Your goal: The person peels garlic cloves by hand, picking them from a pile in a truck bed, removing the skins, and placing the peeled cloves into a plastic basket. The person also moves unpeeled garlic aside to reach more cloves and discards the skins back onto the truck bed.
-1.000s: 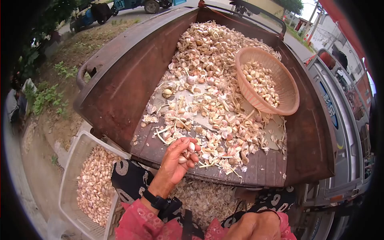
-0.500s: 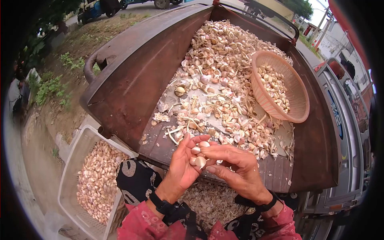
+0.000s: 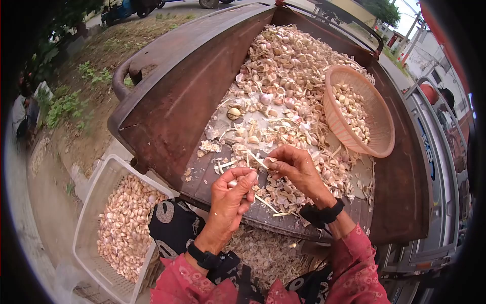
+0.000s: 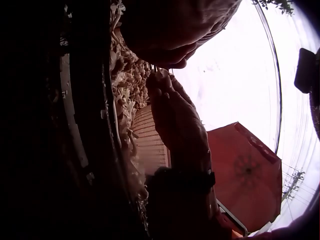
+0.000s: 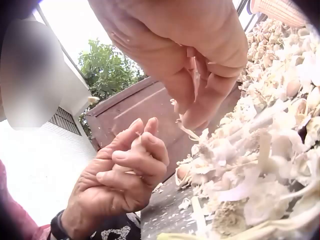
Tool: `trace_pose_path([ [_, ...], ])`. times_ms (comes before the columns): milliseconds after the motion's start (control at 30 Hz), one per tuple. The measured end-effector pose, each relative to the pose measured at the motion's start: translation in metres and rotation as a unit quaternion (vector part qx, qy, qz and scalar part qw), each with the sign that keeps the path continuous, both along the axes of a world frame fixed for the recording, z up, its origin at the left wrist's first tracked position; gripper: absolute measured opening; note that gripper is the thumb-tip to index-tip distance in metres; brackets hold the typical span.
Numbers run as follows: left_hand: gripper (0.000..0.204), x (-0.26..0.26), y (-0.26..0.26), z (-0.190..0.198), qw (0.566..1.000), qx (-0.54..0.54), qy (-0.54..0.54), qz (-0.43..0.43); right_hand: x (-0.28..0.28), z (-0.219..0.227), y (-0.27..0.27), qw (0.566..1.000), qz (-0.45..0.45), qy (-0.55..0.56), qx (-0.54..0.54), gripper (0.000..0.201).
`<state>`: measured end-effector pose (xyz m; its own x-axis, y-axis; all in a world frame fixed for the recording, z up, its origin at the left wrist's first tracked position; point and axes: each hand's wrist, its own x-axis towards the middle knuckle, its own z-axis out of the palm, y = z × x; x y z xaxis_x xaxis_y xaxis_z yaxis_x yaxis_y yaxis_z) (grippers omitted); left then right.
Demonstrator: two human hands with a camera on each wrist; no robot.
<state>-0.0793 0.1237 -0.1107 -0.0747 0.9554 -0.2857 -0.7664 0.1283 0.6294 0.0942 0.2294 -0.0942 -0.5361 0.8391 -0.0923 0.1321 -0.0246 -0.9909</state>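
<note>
My left hand [image 3: 228, 205] is curled round several garlic cloves [image 3: 233, 183] above the near edge of the cart bed; a clove also shows between its fingers in the right wrist view. To its right, and apart from it, my right hand [image 3: 298, 172] is over the scattered garlic skins [image 3: 291, 134]. Its thumb and fingers pinch a small pale piece of garlic skin [image 3: 270, 161], with thin strips hanging under the fingertips in the right wrist view. In the left wrist view both hands are dark, and the left palm is hidden.
A pink plastic basket [image 3: 331, 116] of cloves leans at the cart's right side. A heap of garlic and skins fills the far end of the metal cart [image 3: 172, 111]. A white crate [image 3: 83, 218] of cloves stands at lower left. Loose skins [image 3: 266, 253] lie below the edge.
First the left hand held cloves alone; then the right hand came up to the cloves in it. Now the right hand has moved away, forward over the skins, and the left fingers have curled inward.
</note>
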Motion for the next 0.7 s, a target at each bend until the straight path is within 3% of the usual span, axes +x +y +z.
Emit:
trace_pose_path([
  [100,0.023,0.009,-0.006,0.004,0.995,0.023,0.096,-0.019,0.008,0.020,-0.036,0.998,-0.015,0.048,0.030,0.018],
  [133,0.027,0.013,-0.010,0.004,0.991,0.045,0.123,-0.029,0.013,0.024,-0.044,0.997,-0.004,0.011,0.082,0.025],
  [233,0.028,0.022,-0.029,0.019,0.984,0.086,0.151,-0.049,0.016,0.058,-0.078,0.984,-0.036,-0.027,0.174,0.023],
  [333,0.025,0.022,-0.059,0.045,0.947,0.261,0.185,0.001,0.024,0.099,-0.111,0.962,-0.009,0.037,0.272,0.019],
  [400,0.017,0.017,-0.076,0.084,0.864,0.428,0.265,0.022,0.031,0.129,-0.136,0.938,0.068,0.143,0.307,0.024],
  [433,0.013,0.019,-0.092,0.097,0.859,0.462,0.221,0.001,0.028,0.150,-0.150,0.932,0.075,0.171,0.310,0.019],
  [467,0.013,0.021,-0.099,0.109,0.853,0.507,0.122,-0.025,0.041,0.179,-0.140,0.903,0.253,0.178,0.298,0.013],
  [500,0.026,0.016,-0.100,0.121,0.788,0.597,0.130,-0.079,0.035,0.163,-0.154,0.861,0.217,0.263,0.378,0.013],
  [533,0.026,0.020,-0.094,0.123,0.788,0.596,0.133,-0.080,0.035,0.158,-0.166,0.860,0.216,0.267,0.377,0.013],
  [633,0.026,0.049,-0.084,0.123,0.656,0.731,0.114,0.147,0.032,0.153,-0.191,0.872,0.105,0.339,0.338,0.009],
  [667,0.020,0.029,-0.124,0.134,0.804,0.575,0.151,-0.003,0.033,0.151,-0.183,0.855,0.149,0.347,0.357,0.010],
  [700,0.020,0.026,-0.124,0.134,0.802,0.577,0.154,-0.001,0.032,0.150,-0.182,0.853,0.151,0.349,0.357,0.010],
])
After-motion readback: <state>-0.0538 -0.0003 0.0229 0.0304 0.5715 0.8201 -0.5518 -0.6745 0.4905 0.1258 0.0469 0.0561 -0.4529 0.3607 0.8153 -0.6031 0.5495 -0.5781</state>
